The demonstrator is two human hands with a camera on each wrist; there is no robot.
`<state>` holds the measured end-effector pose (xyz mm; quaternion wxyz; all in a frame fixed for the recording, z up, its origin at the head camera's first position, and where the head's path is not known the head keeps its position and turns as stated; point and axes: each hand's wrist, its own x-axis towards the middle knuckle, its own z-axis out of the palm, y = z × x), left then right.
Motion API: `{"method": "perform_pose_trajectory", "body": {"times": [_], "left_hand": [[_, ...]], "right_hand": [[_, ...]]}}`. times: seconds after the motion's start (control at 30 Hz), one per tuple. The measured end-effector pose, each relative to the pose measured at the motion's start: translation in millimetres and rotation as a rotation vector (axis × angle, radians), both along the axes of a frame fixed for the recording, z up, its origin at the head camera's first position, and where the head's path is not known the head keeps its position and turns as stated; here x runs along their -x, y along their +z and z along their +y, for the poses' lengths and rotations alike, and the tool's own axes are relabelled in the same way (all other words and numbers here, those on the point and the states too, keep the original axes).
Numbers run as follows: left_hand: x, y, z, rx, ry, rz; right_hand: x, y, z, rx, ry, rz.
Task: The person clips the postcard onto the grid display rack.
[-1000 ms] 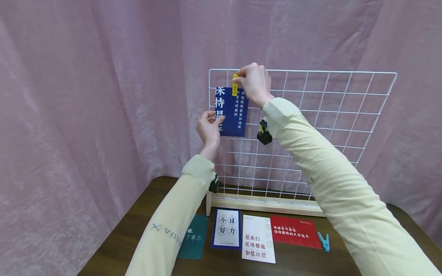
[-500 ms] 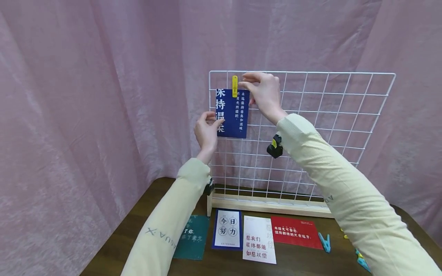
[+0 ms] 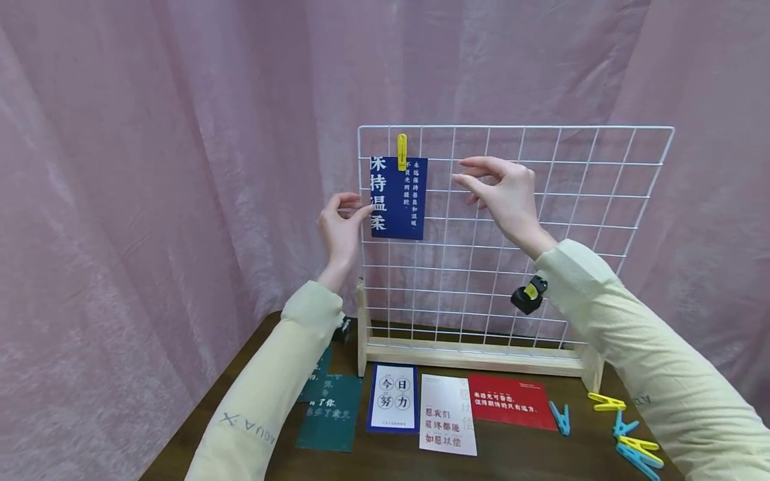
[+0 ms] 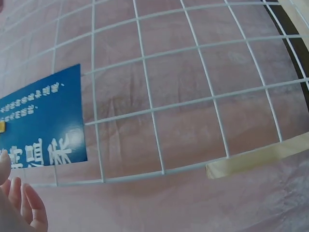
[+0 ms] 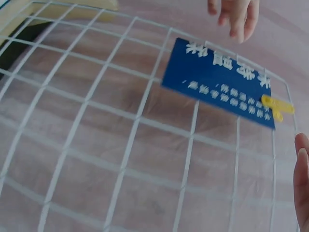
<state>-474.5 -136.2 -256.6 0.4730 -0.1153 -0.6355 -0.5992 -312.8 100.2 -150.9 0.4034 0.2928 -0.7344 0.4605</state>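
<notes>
A dark blue card (image 3: pixel 397 207) with white lettering hangs at the upper left of a white wire grid (image 3: pixel 493 248). The yellow clothespin (image 3: pixel 402 152) clips its top edge to a wire. My left hand (image 3: pixel 341 224) is beside the card's left edge, fingers loosely bent and holding nothing; the right wrist view shows a gap between those fingers (image 5: pixel 237 21) and the card. To the right of the card, my right hand (image 3: pixel 502 194) hovers before the grid with thumb and fingers apart, nothing between them.
On the table lie green cards (image 3: pixel 329 417), a blue-bordered card (image 3: pixel 394 399), a white card (image 3: pixel 445 427) and a red card (image 3: pixel 511 402). A blue clothespin (image 3: pixel 561 418) is beside the red card; several blue and yellow clothespins (image 3: pixel 639 444) lie farther right. The grid stands on a wooden base (image 3: pixel 475 355).
My right hand has let go of the yellow clothespin and moved right and down. My left hand has drawn slightly left from the card. The card and clothespin stay on the grid.
</notes>
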Motion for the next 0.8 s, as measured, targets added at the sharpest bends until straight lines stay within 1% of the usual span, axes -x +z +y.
{"method": "perform_pose_trajectory", "body": {"times": [0.03,0.1,0.13,0.17,0.2,0.23,0.27,0.3,0.33,0.37,0.43,0.47,0.5,0.53,0.57,0.6,0.63,0.67,0.7,0.8], "left_hand": [[29.3,-14.1,-7,0.009,0.002,0.027],[72.7,-36.6,-19,0.021,-0.038,0.058],[101.0,-50.9,-25,0.028,-0.044,0.095],[113.5,-59.1,-29,0.033,-0.067,0.097],[119.7,-65.2,-32,0.046,-0.078,0.104],[120.3,-69.8,-35,0.038,-0.125,0.092],[110.3,-69.6,-35,0.024,-0.183,0.084],[90.4,-65.6,-34,0.016,-0.225,0.068],[60.6,-56.3,-31,0.0,-0.261,0.027],[23.2,-45.4,-28,-0.008,-0.314,-0.005],[-46.5,-24.6,-21,0.002,-0.368,-0.069],[-80.9,-13.8,-19,0.036,-0.383,-0.09],[-109.2,-6.1,-17,0.067,-0.39,-0.122],[-130.8,-1.0,-18,0.095,-0.406,-0.147],[-143.5,-0.8,-21,0.124,-0.436,-0.148],[-147.5,-3.6,-25,0.152,-0.444,-0.157],[-152.9,-5.8,-30,0.164,-0.474,-0.171],[-155.6,-9.2,-36,0.168,-0.497,-0.185],[-156.5,-13.7,-42,0.171,-0.505,-0.192],[-154.8,-28.9,-61,0.17,-0.53,-0.219]], "right_hand": [[-0.8,-3.3,5,-0.004,-0.002,0.012],[-2.0,-9.7,16,-0.01,-0.003,0.025],[-2.3,-12.8,21,-0.009,0.001,0.026],[-2.7,-15.9,26,-0.011,-0.001,0.022],[-3.3,-18.9,30,-0.01,0.003,0.019],[-3.9,-21.8,34,-0.01,0.004,0.015],[-4.6,-24.9,38,-0.014,0.0,0.015],[-5.9,-28.0,43,-0.022,-0.006,0.01],[-7.3,-31.2,47,-0.027,-0.008,0.002],[-8.6,-34.7,52,-0.033,-0.012,-0.003],[-10.8,-42.3,62,-0.055,-0.034,-0.017],[-12.1,-46.5,67,-0.067,-0.046,-0.027],[-13.6,-50.6,73,-0.079,-0.062,-0.04],[-14.1,-54.8,78,-0.083,-0.074,-0.048],[-14.8,-58.9,83,-0.092,-0.093,-0.055],[-15.8,-62.9,89,-0.1,-0.11,-0.062],[-16.7,-66.5,94,-0.106,-0.116,-0.07],[-17.7,-69.9,98,-0.11,-0.118,-0.08],[-18.3,-73.3,103,-0.111,-0.118,-0.09],[-19.9,-83.9,114,-0.133,-0.123,-0.128]]}}
